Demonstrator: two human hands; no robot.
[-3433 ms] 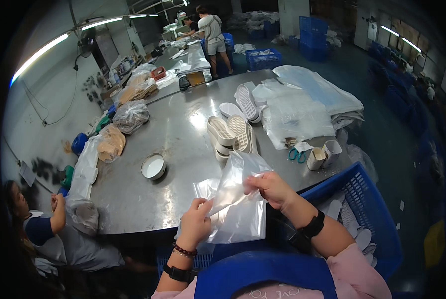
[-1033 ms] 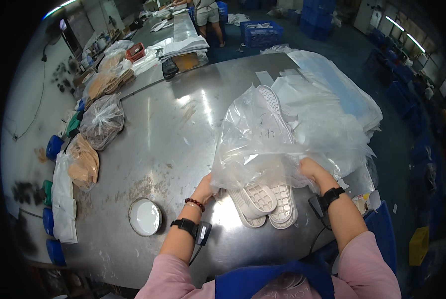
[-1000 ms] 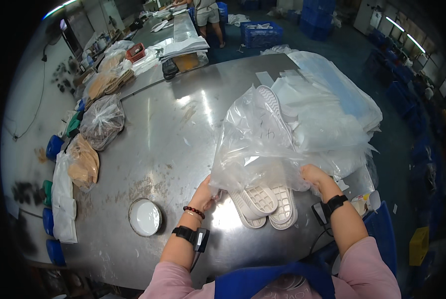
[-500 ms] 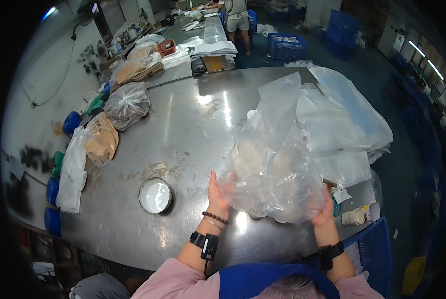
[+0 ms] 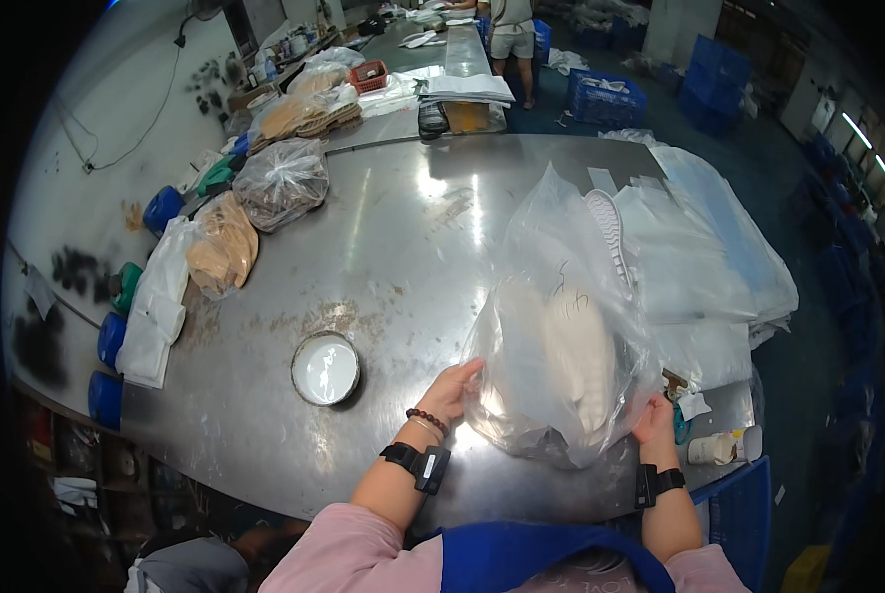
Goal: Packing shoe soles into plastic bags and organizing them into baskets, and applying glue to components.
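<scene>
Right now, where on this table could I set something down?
Bare room: the middle of the steel table, between the bulging bag at left and the clear bag; also between the bowl and the near edge. Crowded: the right side, with plastic sheets and teal scissors, and the left edge, with bundles.

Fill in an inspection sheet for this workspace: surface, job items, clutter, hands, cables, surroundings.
Surface: metal table, brownish stains.
Job items: clear bag with pale soles showing through it.
Clutter: bowl of white stuff, left of the bag; stacked plastic sheets on the right.
Hands: left hand at the bag's left edge, right hand at its right; fingers partly hidden.
Cables: thin cable on the left wall.
Surroundings: blue basket at lower right; person standing at the far end.
</scene>
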